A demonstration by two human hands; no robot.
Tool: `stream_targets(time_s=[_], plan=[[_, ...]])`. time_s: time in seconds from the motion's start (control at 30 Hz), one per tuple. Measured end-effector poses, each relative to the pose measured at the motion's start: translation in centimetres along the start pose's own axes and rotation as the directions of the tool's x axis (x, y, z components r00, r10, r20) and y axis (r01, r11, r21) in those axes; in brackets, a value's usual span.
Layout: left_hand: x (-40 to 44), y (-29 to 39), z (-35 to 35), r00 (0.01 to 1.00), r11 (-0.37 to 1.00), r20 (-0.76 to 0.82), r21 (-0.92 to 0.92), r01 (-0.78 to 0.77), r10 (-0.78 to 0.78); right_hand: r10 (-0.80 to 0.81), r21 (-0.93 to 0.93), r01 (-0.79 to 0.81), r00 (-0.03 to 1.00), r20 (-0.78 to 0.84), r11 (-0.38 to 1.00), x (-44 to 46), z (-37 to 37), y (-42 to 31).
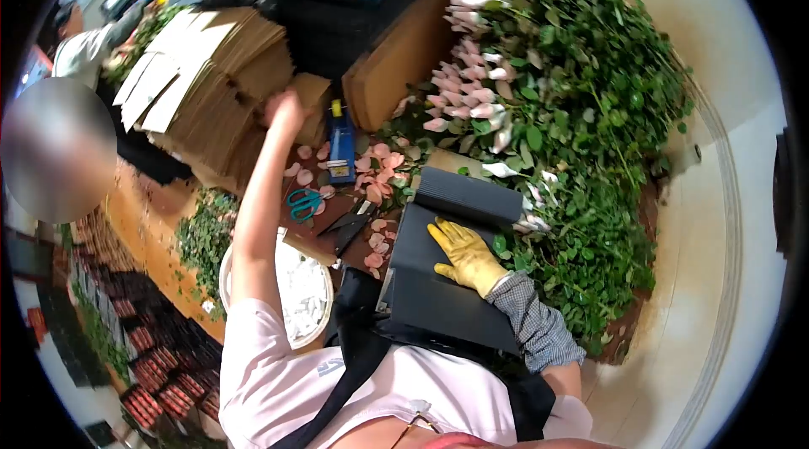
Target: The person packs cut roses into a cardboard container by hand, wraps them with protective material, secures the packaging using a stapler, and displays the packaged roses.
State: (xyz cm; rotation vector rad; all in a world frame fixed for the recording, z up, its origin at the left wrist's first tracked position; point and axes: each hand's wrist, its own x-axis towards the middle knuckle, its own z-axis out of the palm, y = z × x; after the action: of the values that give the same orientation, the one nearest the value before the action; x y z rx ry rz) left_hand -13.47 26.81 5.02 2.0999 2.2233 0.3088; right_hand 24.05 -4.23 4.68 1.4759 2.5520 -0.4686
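Observation:
My left hand (pixel 285 110), bare, reaches out to the edge of a tall stack of brown cardboard sheets (pixel 211 69). Its fingers look curled against the stack; what they pinch, if anything, is hidden. In a yellow glove, my right hand (pixel 468 257) lies flat with fingers apart on a dark corrugated sheet (pixel 409 242) in front of me. The far end of that sheet is a raised, folded or rolled corrugated part (pixel 468 194). A heap of leafy roses (pixel 573 112), with pale pink and white sleeved heads, lies right beside it.
Teal-handled scissors (pixel 303 204), a black stapler-like tool (pixel 348 225), a blue tape dispenser (pixel 341 145) and loose pink petals (pixel 379 169) lie on the table. A white tub (pixel 323 327) of small white pieces stands at left. Another person (pixel 84 53) works at far left.

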Motion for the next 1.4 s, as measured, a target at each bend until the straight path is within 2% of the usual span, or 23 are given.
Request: stream_targets(time_s=[0.1, 0.2, 0.27, 0.3, 0.33, 0.37, 0.47, 0.53, 0.6, 0.67, 0.73, 0.8, 0.87, 0.9, 1.0, 1.03, 1.13, 1.17, 1.2, 1.23, 1.27, 1.33, 1.4], plan=[[-2.8, 1.5, -3.1, 0.999, 0.995, -0.021, -0.096, -0.027, 0.025, -0.031, 0.056, 0.038, 0.992, -0.124, 0.998, -0.1, -0.3, 0.0], [-6.2, -0.1, -2.7, 0.921, 0.95, -0.363, -0.21, -0.231, 0.143, -0.062, 0.023, 0.065, 0.991, -0.116, 0.998, 0.5, -0.3, -0.2], [-9.6, 0.4, -5.5, 0.969, 0.933, -0.248, -0.344, -0.104, 0.017, -0.106, 0.025, 0.11, 0.988, -0.113, 0.994, 0.6, 0.4, 0.0], [-12.2, 1.0, -8.5, 0.999, 0.831, -0.038, -0.557, -0.006, -0.018, -0.096, 0.029, 0.1, 0.989, -0.115, 0.995, 0.6, 0.3, 0.0], [-14.7, 1.7, -10.8, 0.985, 0.684, 0.173, -0.719, 0.123, 0.006, -0.077, 0.037, 0.082, 0.99, -0.12, 0.996, 0.5, 0.3, 0.0], [-15.6, 0.8, -8.6, 0.964, 0.623, 0.195, -0.781, 0.04, 0.182, -0.076, 0.04, 0.081, 0.99, -0.117, 0.996, 0.6, 0.5, 0.1], [-18.6, 1.8, -6.0, 0.638, 0.481, 0.414, -0.874, 0.077, 0.65, -0.035, 0.055, 0.041, 0.994, -0.108, 0.998, 0.4, -0.1, -0.3], [-20.8, 5.0, -6.1, 0.405, 0.566, 0.566, -0.814, 0.133, 0.718, -0.112, 0.018, 0.117, 0.978, -0.177, 0.993, 0.4, 0.8, 0.6], [-22.0, 7.4, 1.5, 0.291, 0.337, 0.485, -0.835, 0.436, 0.825, -0.09, 0.153, 0.126, 0.97, -0.227, 0.98, 0.6, 1.6, 1.2], [-23.4, 10.4, 1.5, 0.373, 0.273, 0.597, -0.722, 0.636, 0.711, -0.144, 0.161, 0.214, 0.921, -0.362, 0.963, 0.5, 1.5, 1.1], [-23.9, 12.7, 4.0, 0.629, 0.606, 0.55, -0.781, 0.153, 0.55, -0.077, 0.189, 0.153, 0.932, -0.355, 0.97, 0.0, 2.5, 2.2], [-25.5, 13.1, 10.5, 0.825, 0.56, 0.257, -0.824, -0.086, 0.504, 0.074, 0.325, 0.17, 0.781, -0.621, 0.93, -0.5, 1.0, 1.6], [-26.6, 14.2, 7.2, 0.842, 0.724, 0.256, -0.657, -0.209, 0.476, 0.259, 0.306, -0.049, 0.671, -0.695, 0.951, -1.6, 0.1, 2.1], [-26.8, 13.8, 7.5, 0.855, 0.676, 0.228, -0.715, -0.177, 0.465, 0.28, 0.353, -0.043, 0.703, -0.654, 0.935, -2.0, -1.3, 1.3], [-25.5, 13.3, 8.3, 0.812, 0.622, 0.328, -0.782, -0.053, 0.482, -0.029, 0.417, 0.303, 0.836, -0.547, 0.857, -0.4, -1.1, 2.1], [-25.4, 13.3, 7.3, 0.788, 0.589, 0.364, -0.808, 0.001, 0.497, -0.044, 0.364, 0.214, 0.906, -0.421, 0.907, 0.3, -0.2, 1.8], [-25.0, 13.3, 2.8, 0.74, 0.748, 0.428, -0.646, -0.152, 0.52, -0.085, 0.017, 0.091, 0.974, -0.209, 0.996, 0.6, 0.7, 0.6], [-24.6, 12.7, 1.5, 0.714, 0.742, 0.28, -0.464, -0.484, 0.642, -0.028, -0.035, 0.023, 0.991, -0.133, 0.999, 0.8, 0.9, 0.2], [-24.8, 13.5, -2.2, 0.692, 0.746, 0.431, -0.622, -0.238, 0.579, -0.032, -0.044, 0.026, 0.991, -0.131, 0.999, 1.2, 1.2, 0.4], [-25.0, 13.0, -4.7, 0.48, 0.513, 0.496, -0.852, 0.107, 0.724, -0.003, -0.01, 0.001, 0.994, -0.11, 1.0, 1.7, 1.8, 0.4], [-25.2, 12.3, -6.2, 0.271, 0.246, 0.421, -0.829, 0.502, 0.866, 0.027, 0.027, -0.025, 0.996, -0.087, 0.999, 2.0, 2.3, 0.3], [-26.9, 12.9, -6.4, -0.179, 0.309, 0.253, -0.764, 0.566, 0.951, 0.03, -0.005, -0.03, 0.997, -0.071, 1.0, 1.4, 1.8, 0.1], [-30.6, 14.6, -3.1, -0.161, 0.407, 0.421, -0.906, -0.114, 0.893, 0.015, 0.047, -0.006, 0.982, -0.187, 0.999, 1.3, 3.1, 0.2]])
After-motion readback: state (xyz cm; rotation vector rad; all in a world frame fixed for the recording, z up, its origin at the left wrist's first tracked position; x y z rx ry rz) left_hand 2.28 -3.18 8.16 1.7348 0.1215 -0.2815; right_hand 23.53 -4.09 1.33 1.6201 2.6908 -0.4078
